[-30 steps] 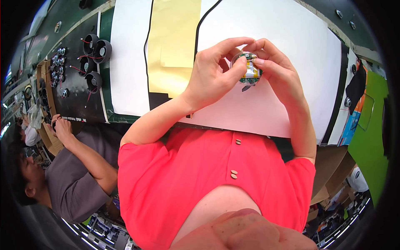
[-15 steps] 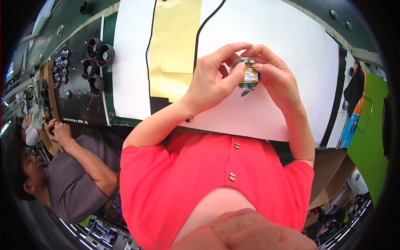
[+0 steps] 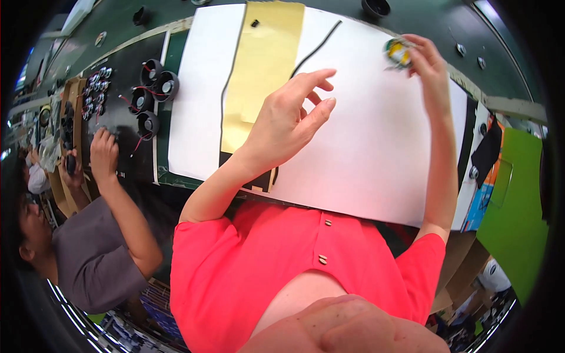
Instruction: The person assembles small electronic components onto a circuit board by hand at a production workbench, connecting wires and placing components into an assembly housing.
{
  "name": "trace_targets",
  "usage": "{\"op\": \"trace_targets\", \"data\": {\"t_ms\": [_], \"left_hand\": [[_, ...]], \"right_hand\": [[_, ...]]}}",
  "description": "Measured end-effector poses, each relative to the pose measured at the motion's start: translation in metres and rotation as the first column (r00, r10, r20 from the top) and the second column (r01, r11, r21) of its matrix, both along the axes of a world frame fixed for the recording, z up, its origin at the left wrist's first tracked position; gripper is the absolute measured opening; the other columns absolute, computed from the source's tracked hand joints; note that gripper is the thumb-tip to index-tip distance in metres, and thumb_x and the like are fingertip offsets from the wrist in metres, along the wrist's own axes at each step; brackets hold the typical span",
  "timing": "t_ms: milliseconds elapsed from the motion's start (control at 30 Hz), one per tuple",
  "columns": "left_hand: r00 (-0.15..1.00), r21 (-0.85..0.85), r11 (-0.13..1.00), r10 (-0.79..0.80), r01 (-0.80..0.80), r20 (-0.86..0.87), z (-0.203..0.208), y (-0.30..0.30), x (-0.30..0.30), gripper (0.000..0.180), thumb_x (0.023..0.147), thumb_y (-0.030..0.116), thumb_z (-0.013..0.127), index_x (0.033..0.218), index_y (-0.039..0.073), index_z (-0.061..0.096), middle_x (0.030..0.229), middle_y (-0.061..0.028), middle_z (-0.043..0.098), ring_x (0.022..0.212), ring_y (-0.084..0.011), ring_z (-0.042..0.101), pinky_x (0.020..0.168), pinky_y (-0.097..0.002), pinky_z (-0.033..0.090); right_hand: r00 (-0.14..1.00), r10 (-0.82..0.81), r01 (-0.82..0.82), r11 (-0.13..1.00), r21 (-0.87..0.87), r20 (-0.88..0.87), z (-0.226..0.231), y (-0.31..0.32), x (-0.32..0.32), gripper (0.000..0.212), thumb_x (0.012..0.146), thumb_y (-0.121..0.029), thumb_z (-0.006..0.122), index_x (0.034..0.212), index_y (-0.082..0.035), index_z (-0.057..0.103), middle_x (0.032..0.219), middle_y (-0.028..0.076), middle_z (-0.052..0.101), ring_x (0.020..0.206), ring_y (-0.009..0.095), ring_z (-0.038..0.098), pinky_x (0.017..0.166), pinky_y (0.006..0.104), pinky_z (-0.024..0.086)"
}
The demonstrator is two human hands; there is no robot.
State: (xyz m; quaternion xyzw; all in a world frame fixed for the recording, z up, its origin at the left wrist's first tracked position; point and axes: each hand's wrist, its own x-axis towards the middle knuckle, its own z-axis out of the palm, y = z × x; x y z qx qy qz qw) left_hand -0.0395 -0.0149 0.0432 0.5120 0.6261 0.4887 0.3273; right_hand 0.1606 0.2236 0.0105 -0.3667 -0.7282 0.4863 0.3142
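Plainly, the right hand (image 3: 428, 62) is the nearer one: the round board (image 3: 398, 53) sits at its fingertips, at about ten o'clock from the palm – while from the left hand (image 3: 288, 120) the board lies well apart, at two o'clock across the white sheet (image 3: 365, 147). The right hand is closed in a pinch on the board's three o'clock edge, thumb and fingers drawn together there; how firm that pinch is cannot be told. The left hand has hold of nothing; its thumb and forefinger stand apart with the tips toward two o'clock, the other fingers loosely curled. The board shows green with a yellow part across its face, but it is blurred, and being round it offers no clear long axis; something thin sticks out from it near seven o'clock. Whether it touches the sheet below or is held above it, I cannot tell. The right forearm runs up to twelve o'clock, the left one slants to about one. A cable (image 3: 315, 50) lies at one o'clock from the left hand – left of the board – and on the bench (image 3: 424, 17) a black cup (image 3: 375, 7) stands at eleven o'clock from the board.
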Motion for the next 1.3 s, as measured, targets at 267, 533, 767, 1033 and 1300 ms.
{"op": "trace_targets", "data": {"t_ms": [267,533,767,1033,1300], "left_hand": [[1.000,-0.152,0.988,0.000,-0.001,-0.005,-0.014,-0.005,-0.028,0.025,0.102,0.010,0.061,0.123,0.001,0.071,0.099,-0.0075,0.072,0.079,-0.0090,0.065,0.065,-0.0245,0.052],[0.997,-0.156,0.985,0.075,-0.072,0.016,-0.018,-0.008,-0.047,0.024,0.101,0.010,0.061,0.120,0.000,0.072,0.099,-0.0087,0.074,0.082,-0.0131,0.069,0.071,-0.0269,0.055],[0.988,-0.179,0.973,0.138,-0.147,-0.066,-0.008,-0.036,-0.054,0.023,0.100,0.009,0.062,0.119,0.000,0.072,0.098,-0.0097,0.075,0.085,-0.0125,0.070,0.071,-0.0268,0.055],[0.963,-0.122,0.960,0.235,-0.251,-0.133,-0.008,-0.073,-0.080,0.021,0.096,0.003,0.063,0.114,0.001,0.074,0.096,-0.0075,0.075,0.085,-0.0107,0.069,0.068,-0.0252,0.052],[0.928,-0.170,0.985,-0.035,-0.030,-0.371,-0.009,-0.121,-0.061,0.012,0.089,0.003,0.071,0.101,0.003,0.073,0.097,-0.0080,0.068,0.081,-0.0221,0.065,0.070,-0.0331,0.053]], "right_hand": [[0.668,-0.519,-0.024,0.701,0.713,0.533,-0.060,0.187,0.001,0.037,0.100,-0.030,0.058,0.131,-0.012,0.066,0.105,0.010,0.074,0.098,0.028,0.068,0.088,0.0387,0.053],[0.922,-0.061,-0.213,0.746,0.632,0.382,0.012,0.067,-0.226,0.052,0.093,-0.029,0.071,0.133,0.002,0.058,0.126,0.025,0.061,0.122,0.037,0.056,0.098,0.0461,0.048],[0.826,-0.071,-0.341,0.728,0.595,0.560,-0.022,0.027,-0.318,0.057,0.092,-0.038,0.070,0.134,-0.002,0.059,0.132,0.022,0.061,0.126,0.040,0.053,0.106,0.0529,0.043],[0.979,0.054,-0.162,0.784,0.599,0.195,0.003,0.028,-0.255,0.057,0.091,-0.021,0.073,0.140,0.002,0.055,0.114,0.020,0.068,0.102,0.032,0.067,0.095,0.0434,0.052],[0.934,0.308,-0.356,0.852,0.383,0.183,0.002,-0.093,-0.079,0.061,0.085,-0.008,0.081,0.142,-0.006,0.059,0.128,0.012,0.068,0.113,0.023,0.066,0.098,0.0363,0.052]]}}
